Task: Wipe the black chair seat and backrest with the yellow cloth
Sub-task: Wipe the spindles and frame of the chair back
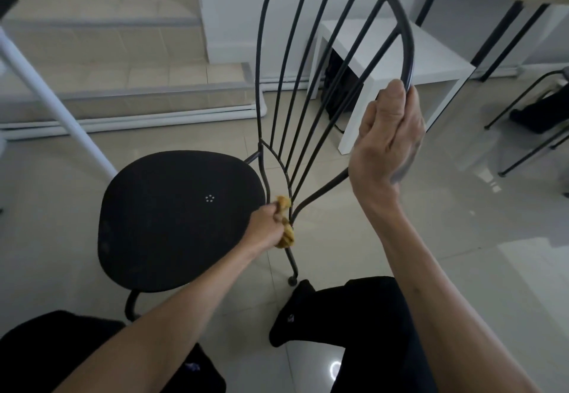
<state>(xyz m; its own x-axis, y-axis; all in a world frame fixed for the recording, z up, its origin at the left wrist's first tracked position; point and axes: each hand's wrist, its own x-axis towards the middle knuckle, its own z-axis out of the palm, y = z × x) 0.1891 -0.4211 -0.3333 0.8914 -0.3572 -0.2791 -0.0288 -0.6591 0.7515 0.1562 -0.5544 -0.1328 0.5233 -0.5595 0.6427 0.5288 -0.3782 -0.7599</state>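
Gripping bunched yellow cloth (pixel 285 232) in left hand (pixel 266 228), pressed against lower backrest (pixel 410 54) rods beside black seat (pixel 172 220). Clasping backrest hoop with right hand (pixel 388 137), fingers curled round it.

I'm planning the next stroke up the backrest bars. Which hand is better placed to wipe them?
Left. The left hand grips the yellow cloth at the foot of the backrest bars, beside the seat. The right hand grips the backrest's outer frame, apparently steadying the chair.
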